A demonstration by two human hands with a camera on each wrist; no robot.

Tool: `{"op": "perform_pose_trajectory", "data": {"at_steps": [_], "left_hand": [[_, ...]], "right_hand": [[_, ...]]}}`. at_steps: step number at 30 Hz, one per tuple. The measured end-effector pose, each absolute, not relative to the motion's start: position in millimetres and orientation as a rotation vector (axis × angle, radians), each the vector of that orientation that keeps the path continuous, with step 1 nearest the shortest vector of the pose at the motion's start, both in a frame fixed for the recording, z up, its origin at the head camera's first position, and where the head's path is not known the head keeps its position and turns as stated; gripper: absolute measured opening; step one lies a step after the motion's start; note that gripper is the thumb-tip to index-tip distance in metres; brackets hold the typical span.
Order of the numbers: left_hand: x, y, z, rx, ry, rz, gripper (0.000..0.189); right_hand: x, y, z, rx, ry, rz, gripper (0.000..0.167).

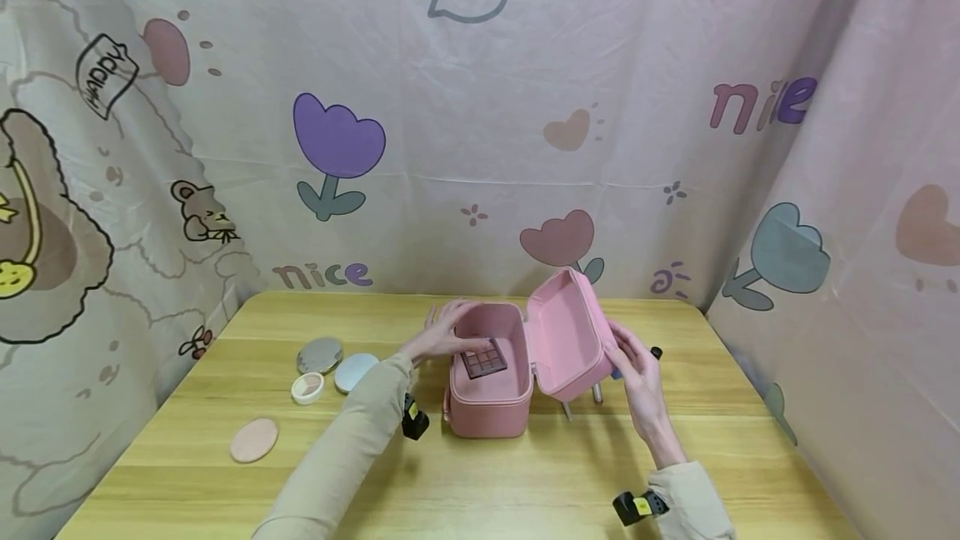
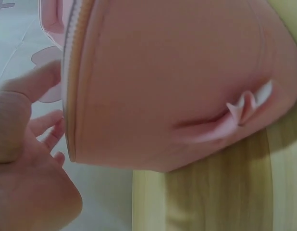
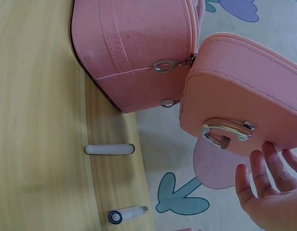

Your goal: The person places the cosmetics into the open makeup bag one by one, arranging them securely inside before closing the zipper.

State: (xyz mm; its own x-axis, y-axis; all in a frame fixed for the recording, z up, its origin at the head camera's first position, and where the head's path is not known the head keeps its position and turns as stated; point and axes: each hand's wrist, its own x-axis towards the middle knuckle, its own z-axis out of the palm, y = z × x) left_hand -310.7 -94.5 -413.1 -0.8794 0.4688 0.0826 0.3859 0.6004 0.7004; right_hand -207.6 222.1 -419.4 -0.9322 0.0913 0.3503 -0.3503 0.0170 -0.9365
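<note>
A pink makeup case (image 1: 491, 421) stands on the table, its lid (image 1: 567, 340) swung up to the right. Inside lies an eyeshadow palette (image 1: 486, 361). My left hand (image 1: 444, 333) reaches over the case's left rim, fingers spread and thumb overlapping the palette's far edge. From the left wrist view, the left hand (image 2: 30, 144) is beside the zipped rim, fingertips partly hidden behind it. My right hand (image 1: 637, 369) holds the lid at its outer side, thumb near its edge. In the right wrist view, fingertips (image 3: 268, 147) touch the lid by its metal-ringed handle (image 3: 225, 132).
Left of the case lie a silver round compact (image 1: 320, 355), a pale round compact (image 1: 356, 372), a small round pot (image 1: 307, 388) and a pink puff (image 1: 253, 440). Two slim tubes (image 3: 110, 149) lie on the right, partly behind the lid. A printed curtain (image 1: 480, 148) hangs behind.
</note>
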Motion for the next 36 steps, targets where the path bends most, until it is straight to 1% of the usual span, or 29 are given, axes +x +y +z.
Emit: {"op": "perform_pose_trajectory", "data": {"at_steps": [7, 13, 23, 36], "left_hand": [[-307, -108, -418, 0.614, 2.629, 1.361, 0.075], [-303, -128, -422, 0.597, 2.535, 1.471, 0.072], [-297, -160, -428, 0.570, 2.560, 1.484, 0.073], [-281, -204, -437, 0.483, 2.650, 1.474, 0.083]], "right_hand": [[-209, 222, -420, 0.278, -1.981, 1.986, 0.044], [-210, 223, -420, 0.284, -1.977, 1.984, 0.044], [-209, 223, -420, 0.293, -1.970, 1.991, 0.045], [-208, 224, -423, 0.303, -1.966, 2.000, 0.045]]}}
